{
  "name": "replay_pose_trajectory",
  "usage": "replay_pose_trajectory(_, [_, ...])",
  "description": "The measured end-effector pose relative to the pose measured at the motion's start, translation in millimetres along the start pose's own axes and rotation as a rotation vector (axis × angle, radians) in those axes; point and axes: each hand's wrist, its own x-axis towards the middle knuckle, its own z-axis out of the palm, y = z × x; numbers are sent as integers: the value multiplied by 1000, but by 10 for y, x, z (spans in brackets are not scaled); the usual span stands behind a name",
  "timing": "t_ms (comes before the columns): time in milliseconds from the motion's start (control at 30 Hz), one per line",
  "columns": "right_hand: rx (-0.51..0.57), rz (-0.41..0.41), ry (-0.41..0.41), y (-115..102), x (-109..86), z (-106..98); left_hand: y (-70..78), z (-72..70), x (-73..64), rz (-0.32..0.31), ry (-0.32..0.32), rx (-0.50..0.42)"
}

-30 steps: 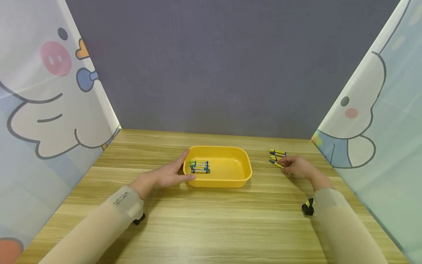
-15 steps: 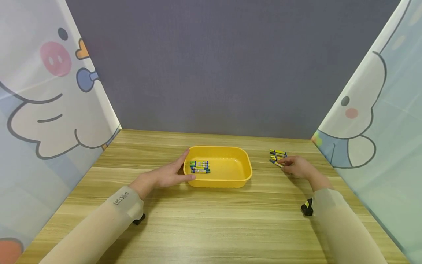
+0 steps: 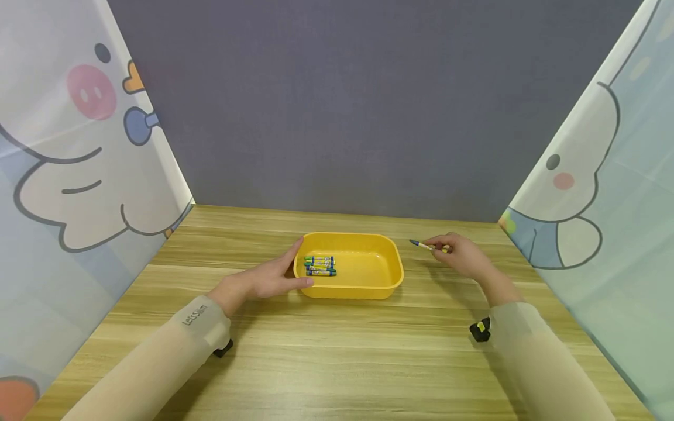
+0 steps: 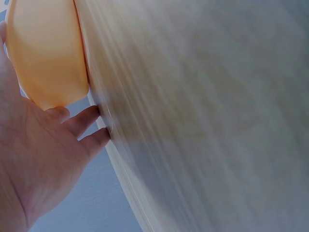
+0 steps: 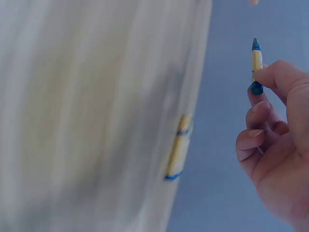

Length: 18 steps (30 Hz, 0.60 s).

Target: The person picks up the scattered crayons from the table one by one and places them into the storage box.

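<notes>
A yellow plastic tray (image 3: 368,293) stands on the table, with several crayons (image 3: 320,265) in yellow-and-blue wrappers lying side by side at its left end. My left hand (image 3: 270,277) rests around that end, thumb along the near rim and forefinger at the far corner. In the left wrist view, its other fingertips (image 4: 104,135) reach down to the tabletop. My right hand (image 3: 463,256) pinches a dark-tipped crayon (image 5: 257,60) between thumb and forefinger, above the table. Beneath that hand lies a crayon (image 5: 177,150) on the wood; my fingers hide part of the group there.
Wood-grain table (image 3: 337,356) spreads out in front of the tray. A dark grey panel (image 3: 347,117) rises behind, and cartoon-printed sheets (image 3: 105,175) stand at both sides. Black wrist cameras (image 3: 480,330) hang under the sleeves.
My right hand has lifted the crayon from the group at the right and moved left with it toward the tray. The left hand and the tray stay in place.
</notes>
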Motion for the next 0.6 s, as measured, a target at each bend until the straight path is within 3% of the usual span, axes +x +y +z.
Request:
replay_pose_trajectory(267, [63,-63,7,-482,187,101,3,-4,1,-4,-6,-14])
replay_pose_trajectory(600, [164,-118,-67,-981,470,467,6,-6,1,-1,-5,-26])
